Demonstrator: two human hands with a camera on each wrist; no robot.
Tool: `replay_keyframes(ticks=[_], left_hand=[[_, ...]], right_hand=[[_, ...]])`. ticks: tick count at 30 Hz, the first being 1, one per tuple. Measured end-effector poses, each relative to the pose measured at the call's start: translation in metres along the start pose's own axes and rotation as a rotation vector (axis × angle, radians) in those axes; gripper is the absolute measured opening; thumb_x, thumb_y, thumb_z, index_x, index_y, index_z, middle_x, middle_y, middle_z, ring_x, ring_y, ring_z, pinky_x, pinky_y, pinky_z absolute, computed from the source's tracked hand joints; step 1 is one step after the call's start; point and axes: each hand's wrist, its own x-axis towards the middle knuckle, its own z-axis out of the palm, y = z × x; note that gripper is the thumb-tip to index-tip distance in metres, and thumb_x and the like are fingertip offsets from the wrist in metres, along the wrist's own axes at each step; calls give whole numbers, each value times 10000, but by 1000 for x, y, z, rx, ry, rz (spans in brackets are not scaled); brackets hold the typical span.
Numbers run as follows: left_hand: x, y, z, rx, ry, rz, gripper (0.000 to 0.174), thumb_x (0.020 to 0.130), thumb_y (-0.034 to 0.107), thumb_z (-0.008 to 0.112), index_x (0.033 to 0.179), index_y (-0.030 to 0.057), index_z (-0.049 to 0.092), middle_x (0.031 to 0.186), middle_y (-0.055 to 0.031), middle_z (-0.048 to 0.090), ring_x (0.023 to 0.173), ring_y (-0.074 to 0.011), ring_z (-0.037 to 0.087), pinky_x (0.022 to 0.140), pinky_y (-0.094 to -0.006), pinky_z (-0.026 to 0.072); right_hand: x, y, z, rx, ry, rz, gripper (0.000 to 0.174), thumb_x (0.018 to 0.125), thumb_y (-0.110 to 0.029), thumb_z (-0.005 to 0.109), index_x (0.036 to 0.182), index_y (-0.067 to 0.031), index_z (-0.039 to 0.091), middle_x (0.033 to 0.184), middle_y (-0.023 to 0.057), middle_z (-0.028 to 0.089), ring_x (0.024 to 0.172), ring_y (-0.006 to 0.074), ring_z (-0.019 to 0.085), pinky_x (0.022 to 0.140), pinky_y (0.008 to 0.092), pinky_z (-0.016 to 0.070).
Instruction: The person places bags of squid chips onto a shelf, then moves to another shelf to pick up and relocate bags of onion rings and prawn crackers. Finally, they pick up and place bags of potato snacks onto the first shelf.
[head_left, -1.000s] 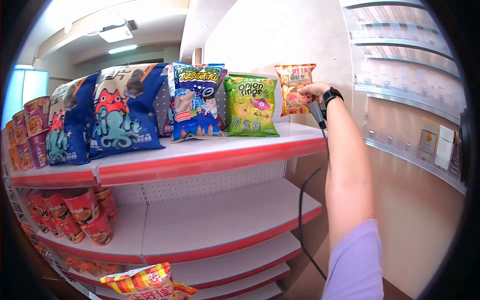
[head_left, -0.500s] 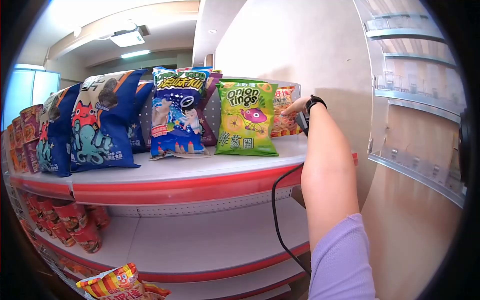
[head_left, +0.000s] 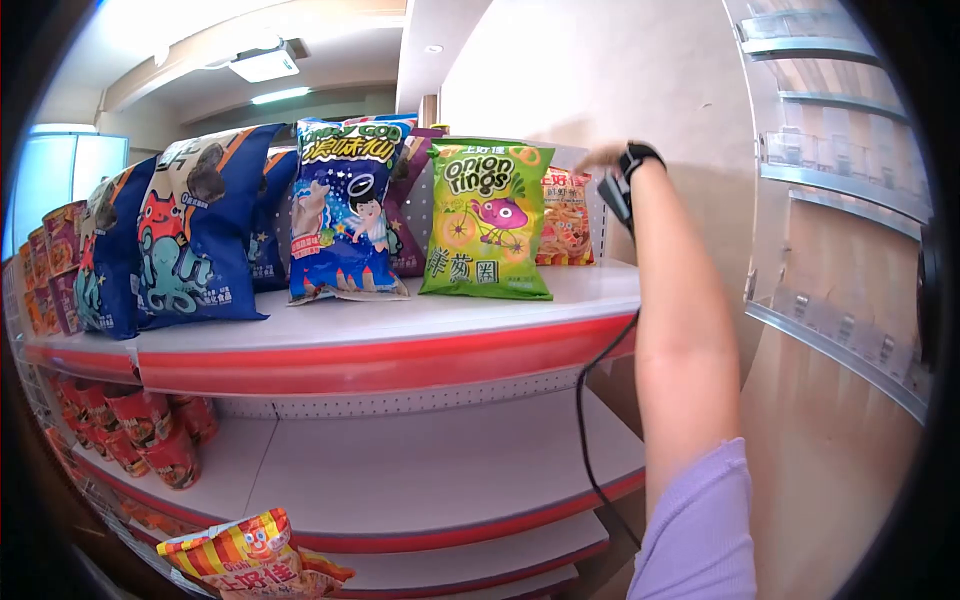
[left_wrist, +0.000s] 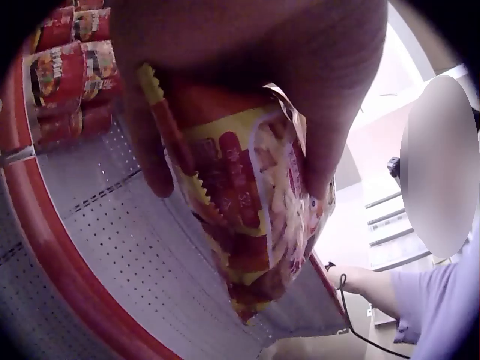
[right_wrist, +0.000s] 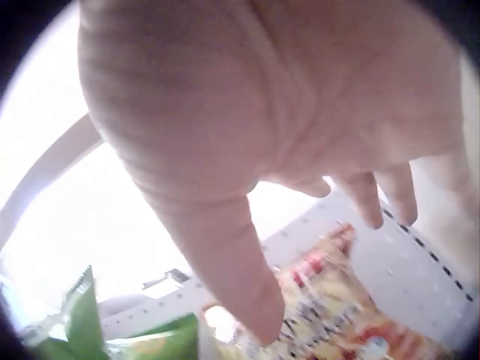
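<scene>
My right hand [head_left: 604, 157] hovers by the top right corner of a red-and-yellow snack bag [head_left: 567, 228], which stands upright on the top shelf [head_left: 480, 318]. In the right wrist view its fingers are spread, and the thumb [right_wrist: 251, 300] overlaps that bag's upper part. A green onion rings bag [head_left: 488, 220] covers the bag's left side. My left hand [left_wrist: 255, 45] grips a second red-and-yellow snack bag [left_wrist: 240, 180] by its upper end, thumb and fingers on opposite sides. This bag [head_left: 255, 562] shows at the bottom of the head view, where the left hand is hidden.
Left of the onion rings stand a blue snack bag [head_left: 350, 215] and large octopus bags [head_left: 200, 230]. Red cup noodles [head_left: 145, 420] are stacked one shelf down. A black cable [head_left: 582, 420] hangs from the right wrist. Wall racks [head_left: 840, 190] line the right side.
The right hand set the red-and-yellow bag down behind and right of the onion rings, then let go and rose off it. The left hand's bag stays low.
</scene>
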Motion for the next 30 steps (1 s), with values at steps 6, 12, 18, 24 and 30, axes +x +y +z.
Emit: replay_keyframes(ticks=[6,12,18,24,30], left_hand=[[10,-10,20,-78,-68,-24,504,801,49,691,1237,-47,458,1132,-157,582,981,-259,606,869,-374,513],[26,-19,64,-259,-67,-9,270,918,70,541,1153,-62,518,1130,-164,579,994,-274,604,865,-403,524],[37,-15,104,-452,-63,38,853,813,295,724,1441,30,212,1418,-159,362,1281,-287,422,1071,-408,353],[32,30,140,-701,-373,322,692,789,43,693,1383,32,339,1288,-131,512,1204,-243,497,1002,-371,406],[50,30,123,-375,-645,387,1106,826,71,670,1455,257,-221,1447,-229,297,1258,-361,437,1057,-508,330]], right_hand=[[-108,-101,-37,151,1367,-838,284,847,-197,571,1000,42,585,924,267,641,900,365,642,802,430,499],[-282,-175,89,571,108,-1099,369,833,-301,635,984,34,598,751,204,637,706,324,648,678,393,511],[-324,-167,184,650,-418,-1078,692,723,-378,744,1171,23,404,1018,264,594,975,394,587,829,429,474],[-328,-157,140,683,-558,-850,593,712,-213,800,1167,-29,468,1000,149,643,940,256,640,798,338,500],[-263,-92,3,1026,434,-793,331,813,-189,720,1074,-19,609,927,48,671,818,115,642,702,255,519]])
